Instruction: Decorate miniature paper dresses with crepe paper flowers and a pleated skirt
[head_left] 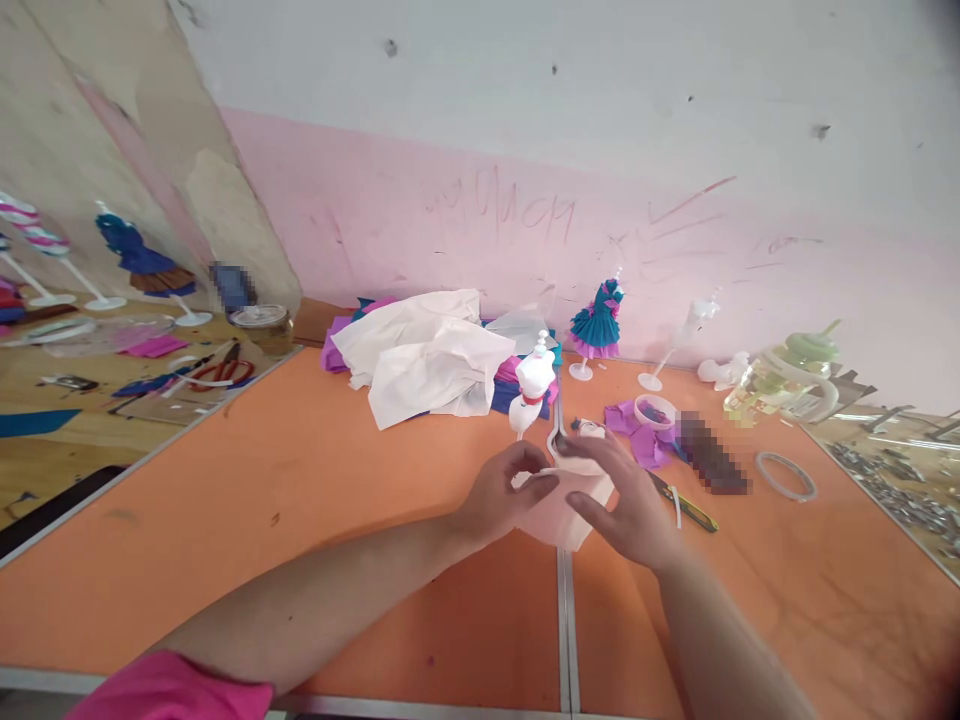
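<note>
My left hand point(501, 495) and my right hand point(625, 495) meet over the middle of the orange table point(300, 520). Both are closed on a piece of pale pink paper point(566, 515) held between them, left fingers pinching its upper left edge, right fingers spread over its right side. Just behind my hands stands a small white mannequin point(534, 385) on a thin white stand, with a red band at its waist.
A heap of white, purple and blue paper point(424, 365) lies behind. A mannequin in a teal dress point(598, 325), a bare one point(690, 330), a small bowl point(655, 411), a tape ring point(785, 475), a yellow-green knife point(686, 505) and a glass jug point(787, 385) sit to the right. Scissors point(221, 372) lie at left.
</note>
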